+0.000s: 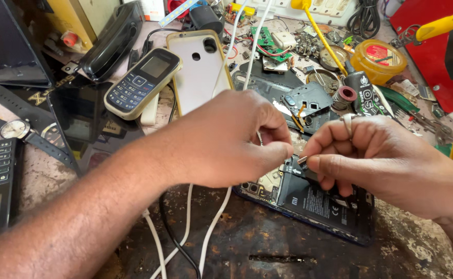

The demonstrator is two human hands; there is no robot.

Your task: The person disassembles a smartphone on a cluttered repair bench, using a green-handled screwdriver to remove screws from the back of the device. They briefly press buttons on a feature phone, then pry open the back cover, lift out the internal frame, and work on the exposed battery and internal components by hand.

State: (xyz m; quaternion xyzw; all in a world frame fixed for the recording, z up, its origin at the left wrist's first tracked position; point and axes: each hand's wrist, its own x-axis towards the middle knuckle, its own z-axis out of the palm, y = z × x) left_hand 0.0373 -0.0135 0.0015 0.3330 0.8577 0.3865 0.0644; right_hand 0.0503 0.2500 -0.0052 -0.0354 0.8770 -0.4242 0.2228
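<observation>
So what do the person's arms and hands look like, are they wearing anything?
Both arms are bare, with no sleeves and no gloves in view. The right hand wears a plain silver-coloured ring on one finger. The left hand has no ring or watch that shows, and its forearm is bare all the way down to the picture's edge.

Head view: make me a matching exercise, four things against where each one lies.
Things:
1. keypad phone
2. wristwatch
3. opened phone
4. yellow tape roll

Places:
A. far left of the bench
B. under both hands
C. far right, at the back
D. beside the clear phone case, on its left

Pairs: 1-D, 2-A, 3-B, 4-C
</observation>
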